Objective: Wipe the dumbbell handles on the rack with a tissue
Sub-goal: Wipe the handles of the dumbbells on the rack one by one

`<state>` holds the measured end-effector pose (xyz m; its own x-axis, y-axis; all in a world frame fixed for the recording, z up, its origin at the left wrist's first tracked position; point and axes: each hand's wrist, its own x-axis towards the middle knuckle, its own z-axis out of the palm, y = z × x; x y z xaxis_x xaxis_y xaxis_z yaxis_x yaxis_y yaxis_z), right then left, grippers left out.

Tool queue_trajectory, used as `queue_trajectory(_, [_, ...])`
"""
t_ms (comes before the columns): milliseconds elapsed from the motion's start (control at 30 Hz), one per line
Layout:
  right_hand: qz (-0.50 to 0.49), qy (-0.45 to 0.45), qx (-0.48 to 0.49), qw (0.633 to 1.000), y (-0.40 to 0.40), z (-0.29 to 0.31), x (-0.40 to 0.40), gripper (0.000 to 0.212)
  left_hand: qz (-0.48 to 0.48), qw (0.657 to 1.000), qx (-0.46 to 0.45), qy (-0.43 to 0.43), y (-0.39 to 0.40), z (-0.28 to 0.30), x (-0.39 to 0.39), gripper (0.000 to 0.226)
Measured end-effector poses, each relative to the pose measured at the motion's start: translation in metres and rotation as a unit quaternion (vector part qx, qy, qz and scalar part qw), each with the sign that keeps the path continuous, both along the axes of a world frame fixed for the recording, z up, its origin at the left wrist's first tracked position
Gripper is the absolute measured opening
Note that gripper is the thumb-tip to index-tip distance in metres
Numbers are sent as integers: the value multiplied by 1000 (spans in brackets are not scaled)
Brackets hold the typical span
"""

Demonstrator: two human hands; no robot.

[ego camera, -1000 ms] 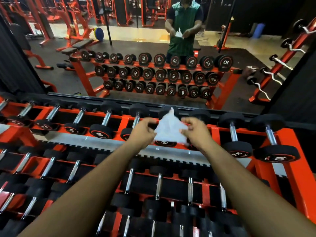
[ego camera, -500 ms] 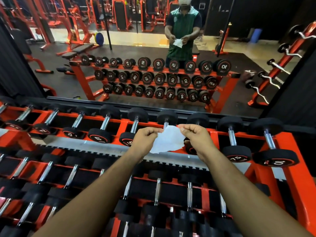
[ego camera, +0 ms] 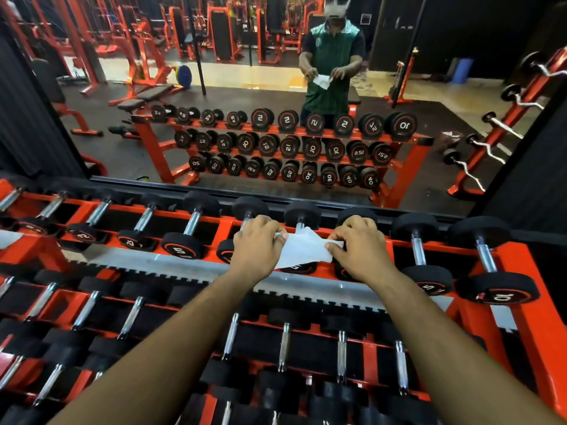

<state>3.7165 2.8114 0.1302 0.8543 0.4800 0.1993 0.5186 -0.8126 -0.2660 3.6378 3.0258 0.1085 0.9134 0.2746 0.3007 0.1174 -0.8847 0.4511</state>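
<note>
Both hands are held over the top tier of the orange rack point(ego camera: 521, 250), stretching a white tissue point(ego camera: 302, 250) between them: the left hand point(ego camera: 257, 250) pinches its left edge with fingers curled, the right hand point(ego camera: 362, 251) pinches its right edge between thumb and curled fingers. The tissue hangs above a dumbbell point(ego camera: 302, 216) whose chrome handle is mostly hidden behind it; whether the tissue touches that handle cannot be told. The hands also cover the near heads of the dumbbells beside it, so their markings are unreadable. At the right end a dumbbell marked 10 point(ego camera: 497, 294) lies fully in view. The lower tiers are crossed by the forearms and cut off at the bottom edge. Behind the rack a wall mirror point(ego camera: 122, 142) reflects the rack, the person holding the tissue, dark floor matting, orange benches and machines, and curl bars on a slanted stand at far right.
</note>
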Motion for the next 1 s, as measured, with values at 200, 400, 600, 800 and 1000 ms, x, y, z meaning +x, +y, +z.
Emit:
queue_trajectory(200, [150, 94, 55, 983, 8, 22, -9, 58, -186, 977, -108, 0, -2, 14, -3, 7])
queue_trajectory(400, [140, 145, 134, 970, 16, 12, -10, 20, -161, 950, -257, -66, 0, 23, -3, 9])
queue_trajectory(600, [38, 246, 373, 894, 19, -6, -17, 11, -112, 864, -486, 63, -29, 5, -24, 38])
queue_trajectory(800, [12, 349, 483, 803, 20, -14, -29, 16, -70, 727, -683, -2, -38, -8, -22, 38])
queue_trajectory(1000, [1, 381, 528, 759, 23, -18, -34, 14, -18, 632, -775, 4, -38, -8, -21, 73])
